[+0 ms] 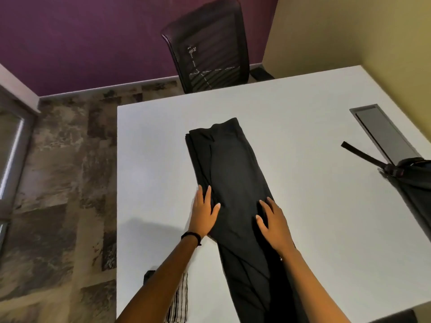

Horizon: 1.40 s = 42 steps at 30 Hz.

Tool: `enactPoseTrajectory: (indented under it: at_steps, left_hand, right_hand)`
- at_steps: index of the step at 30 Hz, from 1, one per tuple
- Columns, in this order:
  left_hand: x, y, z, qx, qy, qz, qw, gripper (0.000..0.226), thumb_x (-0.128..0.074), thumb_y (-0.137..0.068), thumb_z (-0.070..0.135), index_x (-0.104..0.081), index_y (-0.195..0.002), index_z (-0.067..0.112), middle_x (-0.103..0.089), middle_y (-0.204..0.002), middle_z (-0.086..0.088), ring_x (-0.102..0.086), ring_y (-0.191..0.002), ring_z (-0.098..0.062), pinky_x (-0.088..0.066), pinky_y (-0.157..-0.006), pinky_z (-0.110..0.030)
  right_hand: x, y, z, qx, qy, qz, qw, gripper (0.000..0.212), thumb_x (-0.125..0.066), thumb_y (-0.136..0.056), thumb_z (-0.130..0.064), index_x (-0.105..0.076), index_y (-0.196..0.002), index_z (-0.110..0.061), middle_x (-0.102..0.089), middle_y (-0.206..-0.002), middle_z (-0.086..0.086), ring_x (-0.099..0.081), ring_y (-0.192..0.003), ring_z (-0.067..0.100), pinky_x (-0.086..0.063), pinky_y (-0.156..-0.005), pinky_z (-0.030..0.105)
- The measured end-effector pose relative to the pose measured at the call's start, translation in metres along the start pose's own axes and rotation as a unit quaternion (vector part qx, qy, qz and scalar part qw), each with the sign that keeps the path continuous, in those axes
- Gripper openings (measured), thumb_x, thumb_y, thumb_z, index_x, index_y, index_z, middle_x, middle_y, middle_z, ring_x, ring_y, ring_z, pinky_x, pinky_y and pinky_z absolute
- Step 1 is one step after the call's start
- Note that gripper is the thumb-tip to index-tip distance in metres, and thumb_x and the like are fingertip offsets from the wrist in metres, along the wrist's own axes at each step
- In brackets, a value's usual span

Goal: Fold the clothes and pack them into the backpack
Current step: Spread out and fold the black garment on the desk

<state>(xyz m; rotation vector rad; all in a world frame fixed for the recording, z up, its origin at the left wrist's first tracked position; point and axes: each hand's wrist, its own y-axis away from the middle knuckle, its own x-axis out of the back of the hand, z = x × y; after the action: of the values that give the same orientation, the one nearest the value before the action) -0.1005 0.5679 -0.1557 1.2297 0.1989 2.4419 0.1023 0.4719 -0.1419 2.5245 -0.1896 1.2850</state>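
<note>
The black trousers (235, 164) lay lengthwise on the white desk (151, 159), reaching far beyond the fingertips; the fingers of the left hand (205, 213) rested straight and slightly spread on their left edge; those of the right hand (272, 226) pressed flat, holding nothing, on their right side; the backpack (415, 180) sat well to the right of the fingers.

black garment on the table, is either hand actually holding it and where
Nothing is gripped: the left hand and right hand press flat, fingers straight, on the black garment near its left and right edges.
</note>
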Motion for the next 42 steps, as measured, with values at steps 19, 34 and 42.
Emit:
enactPoseTrajectory:
  at_steps: [19, 34, 42]
  left_hand:
    - [0.049, -0.152, -0.001, 0.212, 0.451, 0.092, 0.862, 0.092, -0.073, -0.08, 0.03, -0.013, -0.15, 0.017, -0.035, -0.15, -0.007, -0.041, -0.133, -0.026, -0.039, -0.107, -0.038]
    - [0.088, -0.194, 0.034, 0.191, 0.502, 0.054, 0.842, 0.045, -0.071, -0.083, 0.02, -0.059, -0.123, 0.004, -0.064, -0.119, -0.013, -0.061, -0.107, -0.028, -0.051, -0.093, -0.037]
    - [0.131, -0.189, 0.056, 0.129, 0.454, 0.103, 0.875, 0.036, -0.066, -0.087, 0.014, -0.059, -0.119, 0.001, -0.063, -0.115, -0.011, -0.061, -0.098, -0.021, -0.052, -0.068, -0.016]
  right_hand:
    - [0.02, -0.22, -0.038, -0.224, -0.333, 0.024, 0.916, 0.062, -0.058, -0.09, -0.022, -0.03, -0.144, -0.01, -0.041, -0.145, 0.009, -0.044, -0.129, 0.023, -0.034, -0.103, 0.028]
    - [0.045, -0.28, -0.072, -0.165, -0.301, -0.099, 0.934, 0.026, -0.071, -0.08, -0.011, -0.053, -0.061, -0.011, -0.053, -0.063, 0.004, -0.05, -0.06, 0.016, -0.042, -0.056, 0.022]
    - [0.075, -0.283, -0.096, -0.114, -0.269, -0.02, 0.956, 0.01, -0.064, -0.083, -0.003, -0.06, -0.077, -0.01, -0.058, -0.072, 0.003, -0.055, -0.067, 0.015, -0.045, -0.06, 0.021]
